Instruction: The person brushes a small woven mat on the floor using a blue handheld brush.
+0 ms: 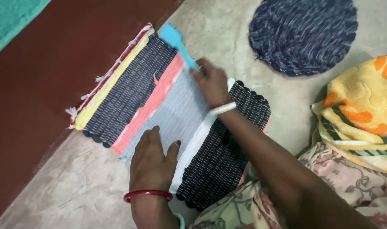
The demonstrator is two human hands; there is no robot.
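Head view: your right hand (211, 82) has its fingers clenched on the blue comb (177, 43), which angles up-left across the striped woven mat (130, 91) on the floor; your left hand (153, 159) lies flat, released, nearer you.

The grey concrete floor (87, 186) is carrying a striped woven rag mat (130, 91) at centre and a dark round woven mat (303, 34) at one o'clock.

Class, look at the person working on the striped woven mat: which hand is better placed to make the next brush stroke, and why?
The right hand. It already grips the blue brush, bristle end over the striped mat. The left hand lies flat on the mat's pale band, holding it down, so it probably cannot brush.
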